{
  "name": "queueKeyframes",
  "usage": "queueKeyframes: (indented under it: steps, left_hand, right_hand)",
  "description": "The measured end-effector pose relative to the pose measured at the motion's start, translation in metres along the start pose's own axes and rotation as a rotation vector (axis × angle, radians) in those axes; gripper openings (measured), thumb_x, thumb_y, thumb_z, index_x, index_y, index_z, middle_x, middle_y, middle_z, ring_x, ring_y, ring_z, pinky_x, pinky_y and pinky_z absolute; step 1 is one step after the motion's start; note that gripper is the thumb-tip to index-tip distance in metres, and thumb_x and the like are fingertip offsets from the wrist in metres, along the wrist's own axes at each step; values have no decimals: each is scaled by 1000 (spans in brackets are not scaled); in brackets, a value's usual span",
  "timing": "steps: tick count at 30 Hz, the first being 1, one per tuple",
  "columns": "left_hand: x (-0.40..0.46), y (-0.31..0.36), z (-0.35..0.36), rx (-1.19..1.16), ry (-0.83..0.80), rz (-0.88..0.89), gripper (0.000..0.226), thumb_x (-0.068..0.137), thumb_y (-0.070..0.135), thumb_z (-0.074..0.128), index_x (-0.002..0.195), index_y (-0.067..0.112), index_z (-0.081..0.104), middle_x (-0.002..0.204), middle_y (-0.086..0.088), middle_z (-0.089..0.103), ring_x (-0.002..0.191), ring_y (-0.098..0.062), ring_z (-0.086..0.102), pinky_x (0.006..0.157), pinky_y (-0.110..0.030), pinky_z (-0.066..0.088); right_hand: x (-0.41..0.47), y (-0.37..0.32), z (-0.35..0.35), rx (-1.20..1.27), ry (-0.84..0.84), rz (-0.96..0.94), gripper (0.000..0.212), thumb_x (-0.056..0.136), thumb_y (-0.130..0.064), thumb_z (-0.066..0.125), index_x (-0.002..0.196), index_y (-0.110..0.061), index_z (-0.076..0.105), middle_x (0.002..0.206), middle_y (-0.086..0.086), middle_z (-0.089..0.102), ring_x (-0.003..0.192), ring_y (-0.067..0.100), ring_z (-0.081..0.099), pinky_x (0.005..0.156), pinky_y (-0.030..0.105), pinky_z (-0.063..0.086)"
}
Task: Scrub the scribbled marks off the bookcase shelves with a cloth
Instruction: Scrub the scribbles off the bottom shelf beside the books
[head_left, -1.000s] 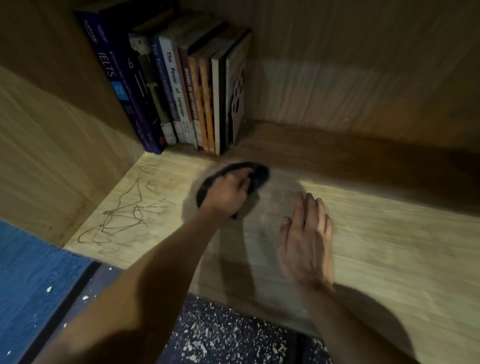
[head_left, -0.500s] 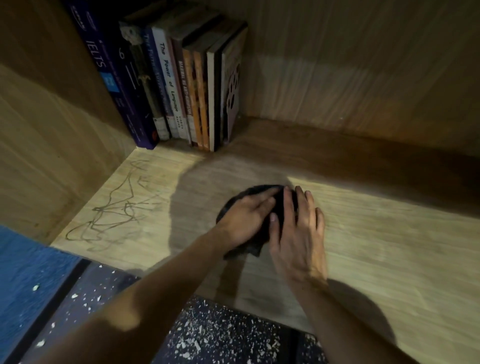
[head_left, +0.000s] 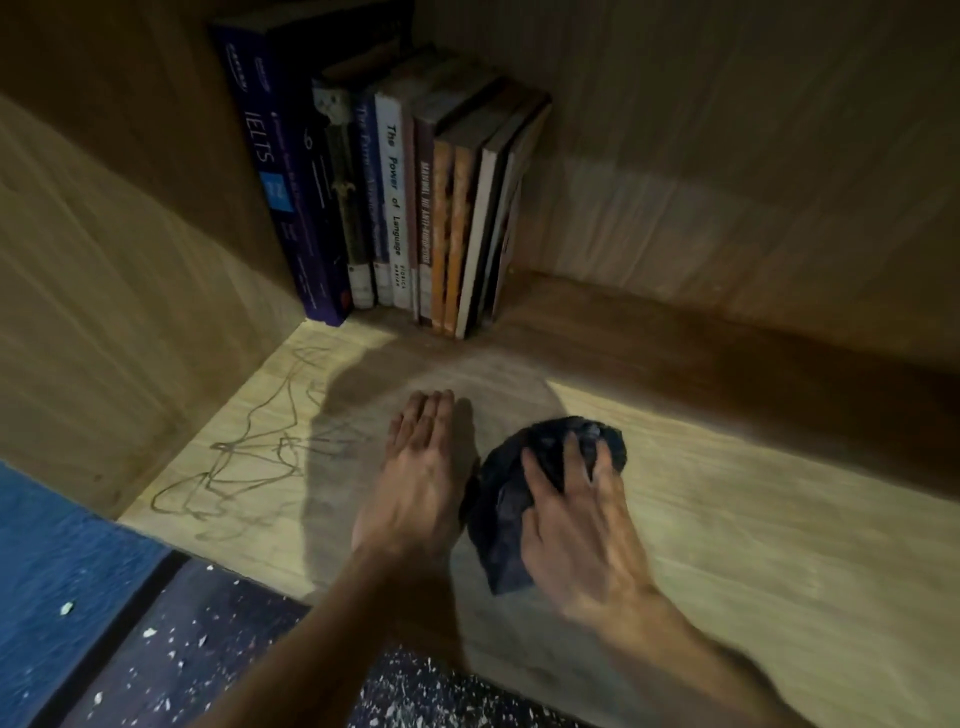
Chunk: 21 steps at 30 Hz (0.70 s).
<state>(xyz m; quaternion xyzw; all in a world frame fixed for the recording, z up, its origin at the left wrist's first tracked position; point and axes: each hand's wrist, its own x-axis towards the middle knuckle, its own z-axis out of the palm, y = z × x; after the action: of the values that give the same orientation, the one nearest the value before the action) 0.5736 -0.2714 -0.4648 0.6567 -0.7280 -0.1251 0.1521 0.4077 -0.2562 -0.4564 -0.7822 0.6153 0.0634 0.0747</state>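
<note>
Dark cloth (head_left: 511, 506), seemingly lengthwise front-to-back, gripped by right hand (head_left: 579, 525); left hand (head_left: 418, 483) lies flat.

shelf (head_left: 753, 545): wood | on it: books (head_left: 415, 208), cloth (head_left: 519, 499), faint-looking scribbles (head_left: 244, 457)

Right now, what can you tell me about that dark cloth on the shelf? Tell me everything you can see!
The cloth is dark, nearly black, and looks like soft fabric scrunched into a wrinkly lump, not spread flat. It sits on the light wooden shelf, near the front edge, well to the right of the scribbled marks. The right hand lies on top of it, fingers curled over the lump, covering part of it. The left hand rests flat on the shelf just beside the cloth, not holding it.
</note>
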Motion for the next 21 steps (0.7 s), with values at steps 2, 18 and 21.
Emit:
queueKeyframes:
  steps: [2,18,21]
  left_hand:
    - [2,0,0,-39,-10,-32,76,99,45,36,151,14,-10,160,-4,-12,145,-13,-18,119,-32,-10]
    - [7,-5,7,-10,-19,-12,64,97,40,25,153,11,10,160,-9,7,148,-17,1,121,-33,0]
    - [8,-3,3,-12,-20,-8,65,94,39,21,152,12,14,160,-7,11,148,-16,2,121,-33,1]
  right_hand:
    - [48,18,-17,58,10,161,68,96,-59,12,152,-22,21,159,16,11,144,44,4,117,53,6]
    - [134,41,-32,111,137,-36,66,83,-44,17,133,-23,55,146,2,44,136,21,35,113,31,23]
    - [87,20,-9,77,253,-298,64,87,-49,18,133,-25,56,144,-6,47,137,17,38,116,33,24]
